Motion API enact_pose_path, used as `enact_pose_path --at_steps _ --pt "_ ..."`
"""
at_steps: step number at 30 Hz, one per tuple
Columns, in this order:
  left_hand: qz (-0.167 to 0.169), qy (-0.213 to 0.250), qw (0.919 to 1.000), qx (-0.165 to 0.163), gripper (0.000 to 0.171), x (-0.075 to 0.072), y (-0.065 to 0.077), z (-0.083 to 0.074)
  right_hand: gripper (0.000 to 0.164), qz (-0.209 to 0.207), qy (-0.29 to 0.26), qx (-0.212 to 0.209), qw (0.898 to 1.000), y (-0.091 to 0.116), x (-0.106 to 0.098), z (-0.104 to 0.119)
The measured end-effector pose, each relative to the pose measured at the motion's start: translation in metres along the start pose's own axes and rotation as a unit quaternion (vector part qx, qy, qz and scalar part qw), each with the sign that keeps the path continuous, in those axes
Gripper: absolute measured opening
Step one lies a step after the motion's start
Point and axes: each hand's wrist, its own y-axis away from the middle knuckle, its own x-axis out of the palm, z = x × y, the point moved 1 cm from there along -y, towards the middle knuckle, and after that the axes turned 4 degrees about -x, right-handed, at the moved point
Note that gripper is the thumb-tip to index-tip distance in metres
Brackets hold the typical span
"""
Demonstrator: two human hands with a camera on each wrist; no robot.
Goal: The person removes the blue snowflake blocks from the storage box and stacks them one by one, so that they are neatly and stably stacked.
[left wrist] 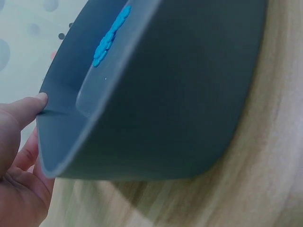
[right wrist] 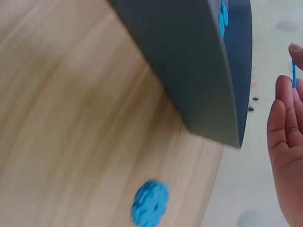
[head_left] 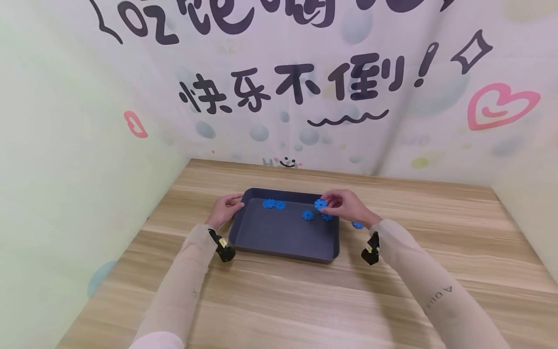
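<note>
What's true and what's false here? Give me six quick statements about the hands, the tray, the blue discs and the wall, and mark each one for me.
1. The right hand pinches a blue disc. True.
2. The left hand holds the tray by its edge. True.
3. The tray is empty. False: other discs lie inside it.
4. The wall bears dark writing. True.
5. Every disc not in a hand is in the tray. False: at least one lies on the table, to the right of the tray.
6. The tray is white. False: it is dark blue-grey.
</note>
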Motion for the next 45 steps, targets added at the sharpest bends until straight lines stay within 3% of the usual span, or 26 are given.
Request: enact_pose_path --at_steps 15,21,34,45 --pt "0.000 0.003 1.0000 0.006 0.036 0.001 -0.001 0.002 0.031 -0.060 -0.002 0.038 0.997 0.053 -0.030 -0.039" --pt "-0.003 0.005 0.9999 0.016 0.036 0.000 0.000 0.001 0.032 -0.057 0.000 0.057 0.997 0.067 -0.031 -0.049" --pt "0.000 0.006 1.0000 -0.005 0.036 0.001 0.002 -0.001 0.034 -0.044 0.050 0.104 0.992 0.077 -0.030 -0.071" --pt "-0.002 0.007 1.0000 0.002 0.035 0.002 0.003 -0.001 0.034 -0.043 0.039 0.110 0.992 0.077 -0.027 -0.077"
